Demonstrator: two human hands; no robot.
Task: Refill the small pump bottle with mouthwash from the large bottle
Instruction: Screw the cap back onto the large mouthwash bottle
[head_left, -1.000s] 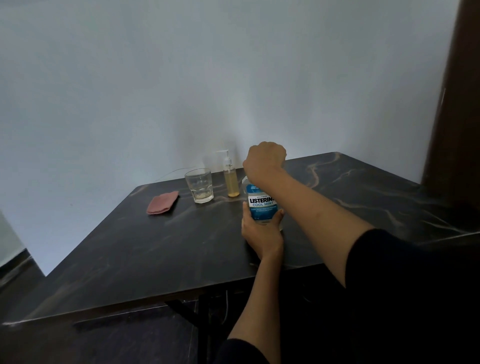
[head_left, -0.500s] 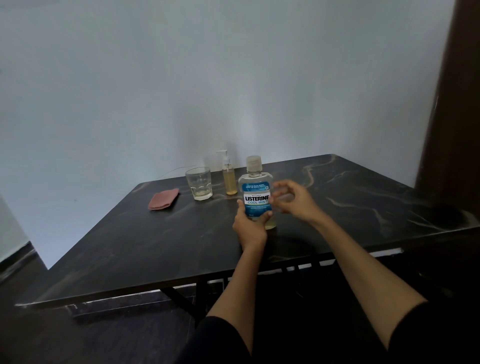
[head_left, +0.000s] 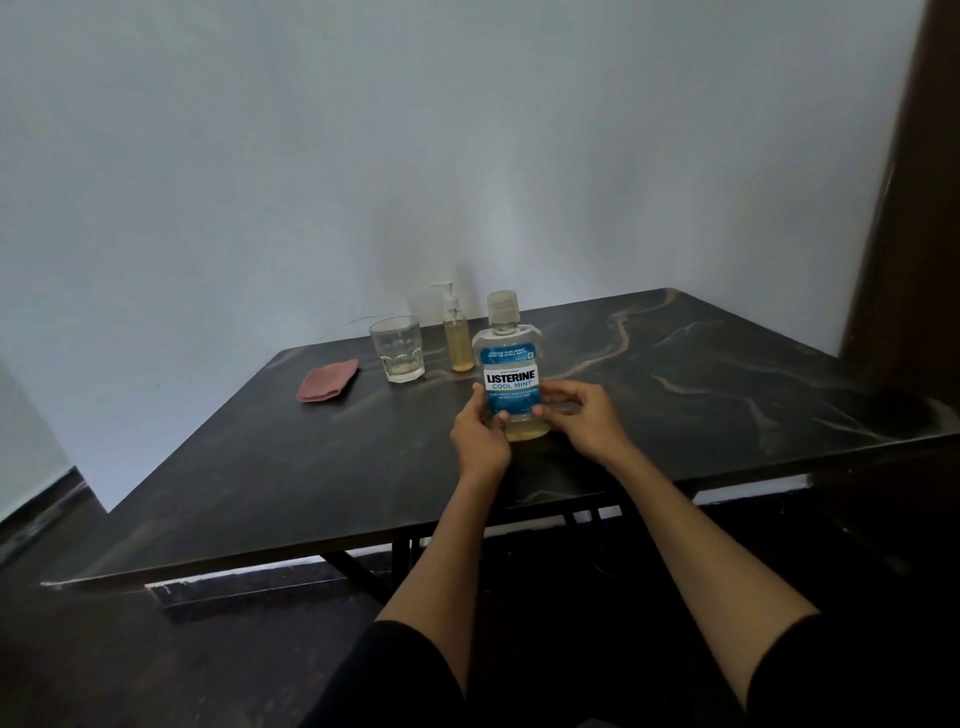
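The left hand (head_left: 479, 436) and the right hand (head_left: 584, 422) hold the big bottle (head_left: 510, 382) between them, fingers (head_left: 563, 391) curled round its low sides. It stands up straight on the dark bench (head_left: 260, 467). It is clear, with a blue label, a cap on top and a little yellow liquid at the bottom. Just behind it stands the small pump bottle (head_left: 457, 338), also yellow inside.

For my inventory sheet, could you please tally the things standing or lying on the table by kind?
Bottles: 2, the large mouthwash bottle held by the left hand and right hand, and the small pump bottle
Drinking glasses: 1, the clear glass
Cloths: 1, the folded pink cloth
Total: 4
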